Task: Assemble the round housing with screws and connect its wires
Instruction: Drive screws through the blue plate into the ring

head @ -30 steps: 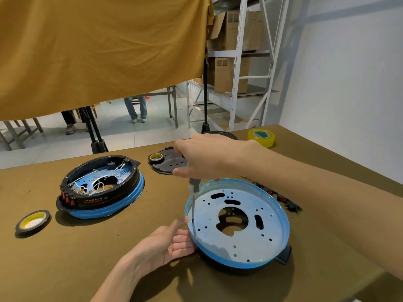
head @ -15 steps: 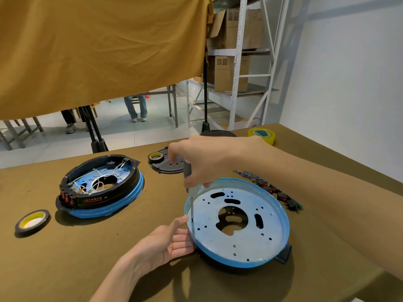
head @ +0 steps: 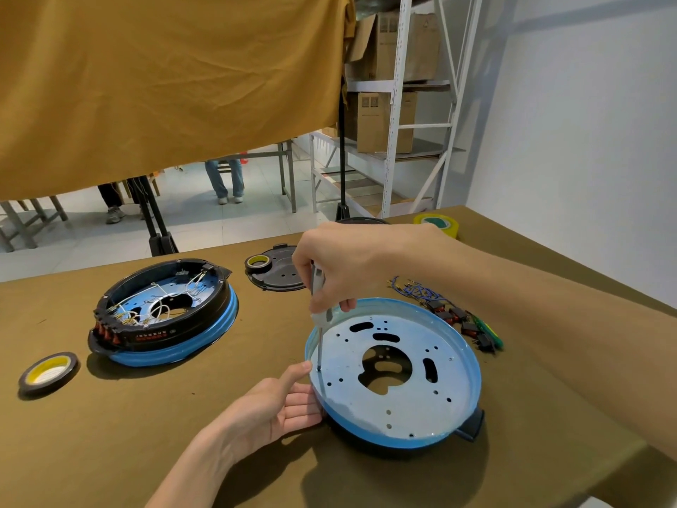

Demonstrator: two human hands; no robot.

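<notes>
**Screwdriver stood upright over the left rim of the housing plate**

Nearest to me, my left hand (head: 273, 406) lay on the tabletop (head: 154, 427) with its fingers straight and relaxed, gripping nothing. Its fingertips pressed against the left edge of the round housing (head: 394, 372), and the thumb touched the rim just beside the screwdriver tip.

The housing lay flat, a pale blue plate dotted with holes and slots, with a dark base showing under it. It sat directly below and slightly right of my right-hand grip.

My right hand (head: 337, 265) hovered above the plate's far-left part, fingers curled closed around the handle of the screwdriver (head: 319, 324). The tool's long axis ran almost straight up and down, the handle in my grip and the thin shaft dropping to the plate near its left rim. The tip seemed to rest at a small hole; I could not tell whether a screw sat under it. In my judgement, the coming move depended on keeping that shaft vertical over the hole while the left hand steadied the rim.

Farther off, a bundle of wires with switches (head: 450, 313) lay just beyond the housing's right side. A second housing (head: 165, 317), already wired, sat well apart to the left.
</notes>
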